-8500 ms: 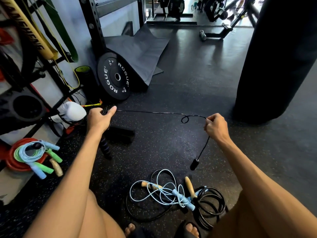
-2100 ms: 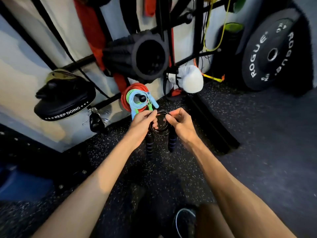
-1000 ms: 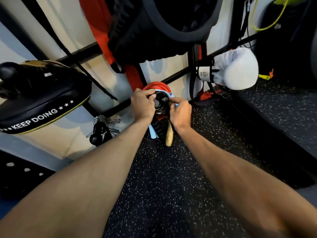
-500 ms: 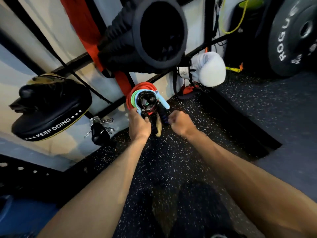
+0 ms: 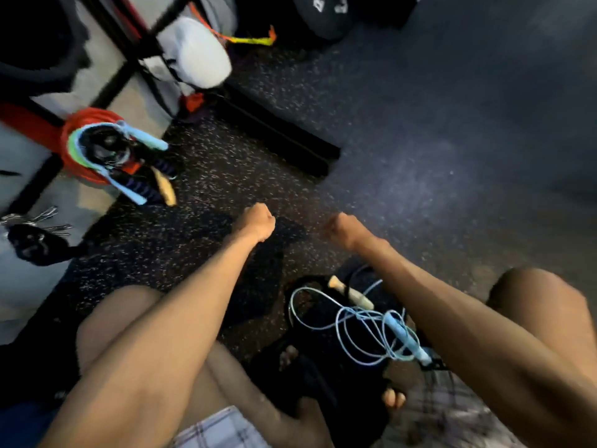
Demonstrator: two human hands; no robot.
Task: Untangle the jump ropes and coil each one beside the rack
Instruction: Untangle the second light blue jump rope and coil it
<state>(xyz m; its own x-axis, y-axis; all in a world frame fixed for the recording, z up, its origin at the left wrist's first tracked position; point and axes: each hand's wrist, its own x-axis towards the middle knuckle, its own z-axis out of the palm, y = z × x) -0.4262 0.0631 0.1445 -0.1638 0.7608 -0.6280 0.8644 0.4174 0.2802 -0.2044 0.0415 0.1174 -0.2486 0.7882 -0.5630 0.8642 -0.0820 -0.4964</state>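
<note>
A stack of coiled jump ropes (image 5: 103,148) leans at the foot of the rack (image 5: 127,64): red, green and light blue coils, with a black coil on top. Black, wooden and blue handles hang below it. Near my feet lies a tangled pile: a light blue rope (image 5: 361,321), a wooden handle (image 5: 352,294) and a black rope (image 5: 295,284). My left hand (image 5: 256,221) and my right hand (image 5: 342,229) hover over the floor between stack and pile, fingers curled, holding nothing. The view is motion-blurred.
A white boxing glove (image 5: 193,53) hangs on the rack above its black floor bar (image 5: 281,137). A black pad with clips (image 5: 35,244) lies at the left. A weight plate (image 5: 326,11) stands at the top. My knees and sandalled feet surround the tangled pile.
Both hands have let go of the black coil, which now sits on the stack at the rack. They have drawn back, and my view has swung down towards the tangled pile.
</note>
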